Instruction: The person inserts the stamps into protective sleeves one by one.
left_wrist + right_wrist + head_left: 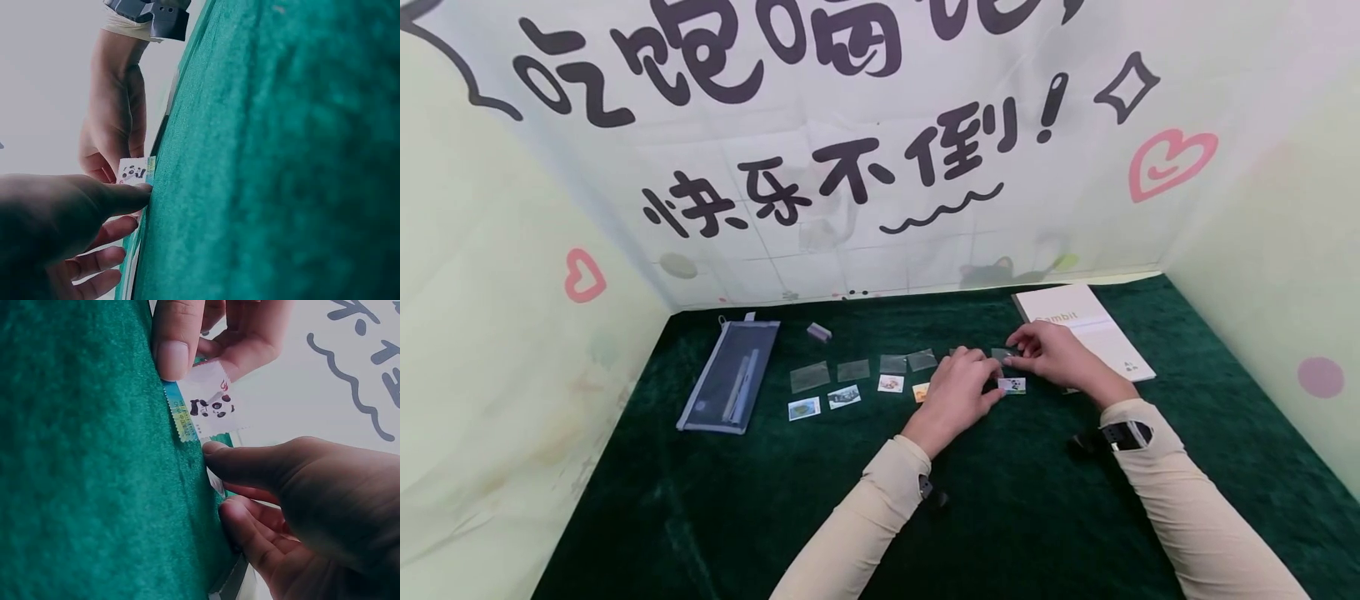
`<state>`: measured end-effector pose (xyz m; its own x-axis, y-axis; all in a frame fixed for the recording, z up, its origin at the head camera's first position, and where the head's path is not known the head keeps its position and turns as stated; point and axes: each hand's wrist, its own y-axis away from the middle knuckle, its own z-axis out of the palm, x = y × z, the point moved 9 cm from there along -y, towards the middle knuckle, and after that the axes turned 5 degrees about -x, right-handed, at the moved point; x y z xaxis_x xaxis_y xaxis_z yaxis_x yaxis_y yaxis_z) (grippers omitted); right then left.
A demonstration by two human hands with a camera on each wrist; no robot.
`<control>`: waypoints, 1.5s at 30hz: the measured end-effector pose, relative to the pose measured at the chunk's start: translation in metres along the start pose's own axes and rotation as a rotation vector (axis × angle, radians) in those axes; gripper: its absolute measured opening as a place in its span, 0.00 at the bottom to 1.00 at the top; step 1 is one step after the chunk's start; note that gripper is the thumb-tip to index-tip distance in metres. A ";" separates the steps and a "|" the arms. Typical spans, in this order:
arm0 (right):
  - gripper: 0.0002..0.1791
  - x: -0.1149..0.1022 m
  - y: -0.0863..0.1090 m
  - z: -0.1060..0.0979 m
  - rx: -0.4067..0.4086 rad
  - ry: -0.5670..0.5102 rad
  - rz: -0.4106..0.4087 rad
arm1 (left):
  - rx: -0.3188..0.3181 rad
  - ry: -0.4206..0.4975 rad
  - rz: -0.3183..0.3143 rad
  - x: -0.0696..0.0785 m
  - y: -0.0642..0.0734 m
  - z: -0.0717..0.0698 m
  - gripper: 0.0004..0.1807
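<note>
A panda stamp with a serrated edge shows beside my left hand. In the right wrist view, the left thumb lies on one corner of that stamp, pinching it with a finger partly hidden behind. My right hand pinches a small clear sleeve just beyond the stamp, between thumb and index finger. In the left wrist view, the panda picture stands between both hands. More stamps lie in a row to the left, with clear sleeves behind them. My left hand hides part of both rows.
A zipped mesh pouch with pen-like items inside lies at the left. Near it sits a small purple-white block. A white notebook lies at the back right, partly behind my right hand. A printed cloth wall borders the green tabletop.
</note>
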<state>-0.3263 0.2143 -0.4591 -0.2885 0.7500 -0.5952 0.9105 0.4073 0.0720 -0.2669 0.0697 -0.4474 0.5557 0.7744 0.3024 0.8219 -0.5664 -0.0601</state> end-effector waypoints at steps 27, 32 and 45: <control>0.05 -0.006 0.002 0.002 0.001 -0.088 -0.039 | 0.057 0.511 0.057 -0.012 -0.002 -0.011 0.07; 0.07 -0.012 0.003 0.002 0.052 -0.172 -0.046 | 0.138 0.651 -0.033 -0.037 0.003 -0.023 0.08; 0.19 -0.021 0.001 0.027 0.064 -0.471 0.014 | 0.341 0.872 -0.179 -0.088 0.038 -0.029 0.10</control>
<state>-0.3111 0.1845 -0.4682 -0.1243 0.4313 -0.8936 0.9340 0.3548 0.0413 -0.2880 -0.0277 -0.4488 0.2427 0.2805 0.9287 0.9544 -0.2409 -0.1766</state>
